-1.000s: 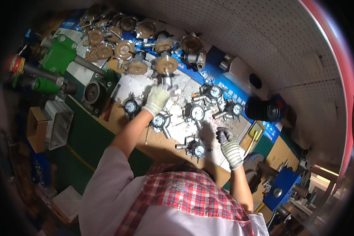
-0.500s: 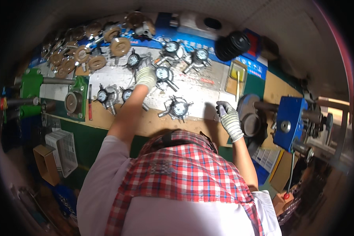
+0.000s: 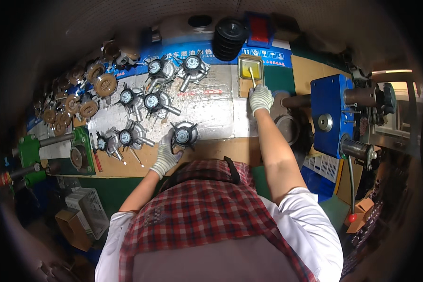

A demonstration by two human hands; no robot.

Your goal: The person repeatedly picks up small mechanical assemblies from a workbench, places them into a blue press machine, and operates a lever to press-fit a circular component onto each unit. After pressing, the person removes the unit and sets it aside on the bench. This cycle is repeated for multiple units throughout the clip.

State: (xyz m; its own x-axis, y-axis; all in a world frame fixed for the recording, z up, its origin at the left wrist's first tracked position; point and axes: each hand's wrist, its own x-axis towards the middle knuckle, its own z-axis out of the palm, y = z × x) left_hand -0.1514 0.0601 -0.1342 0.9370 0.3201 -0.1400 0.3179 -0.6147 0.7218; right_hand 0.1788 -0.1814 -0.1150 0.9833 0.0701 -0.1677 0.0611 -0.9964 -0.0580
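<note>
My left hand (image 3: 166, 155), in a white knit glove, is near the front edge of the worktable. Its fingers are closed on the side of a round metal pump-like part (image 3: 184, 135) with a black ring and a pale centre. My right hand (image 3: 261, 98), gloved too, is closed round the handle of a small brush (image 3: 252, 75). The brush's head end is in a shallow tray (image 3: 262, 70) with yellow liquid. Several similar pump-like parts, one of them a near part (image 3: 126, 137), lie to the left, with stub pipes sticking out.
Brown-faced round parts (image 3: 105, 85) are heaped at the far left. A green fixture (image 3: 81, 152) stands left, a blue press-like machine (image 3: 326, 117) right. Behind the tray is a black ribbed cylinder (image 3: 230, 40). A red-handled tool (image 3: 97, 162) lies by the green fixture.
My left hand has left the pump-like part farther back and taken hold of the nearest one. My right hand has reached forward to the brush. The view has swung right.
</note>
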